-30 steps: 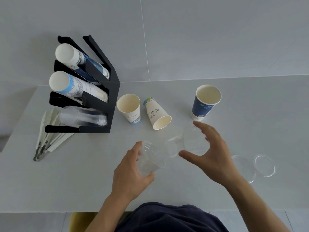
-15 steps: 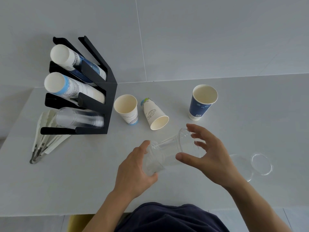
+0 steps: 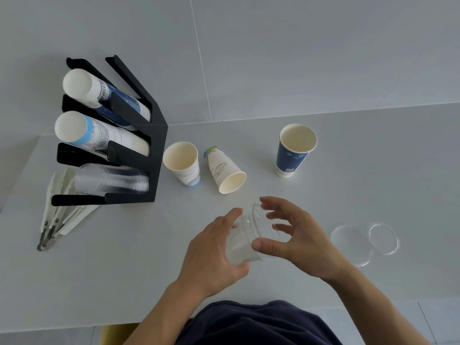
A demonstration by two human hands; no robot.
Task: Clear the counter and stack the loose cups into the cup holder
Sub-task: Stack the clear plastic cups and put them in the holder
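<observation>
Clear thin plastic: nested clear cups (image 3: 249,236) held between both hands, left hand (image 3: 214,247) wrapped round base, right hand (image 3: 296,235) fingers spread at rim. I'd judge light, crushable, slippery; hold near rim.

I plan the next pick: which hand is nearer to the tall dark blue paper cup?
Right. The right hand is just below the tall dark blue paper cup; the left hand lies farther toward the lower left.
</observation>
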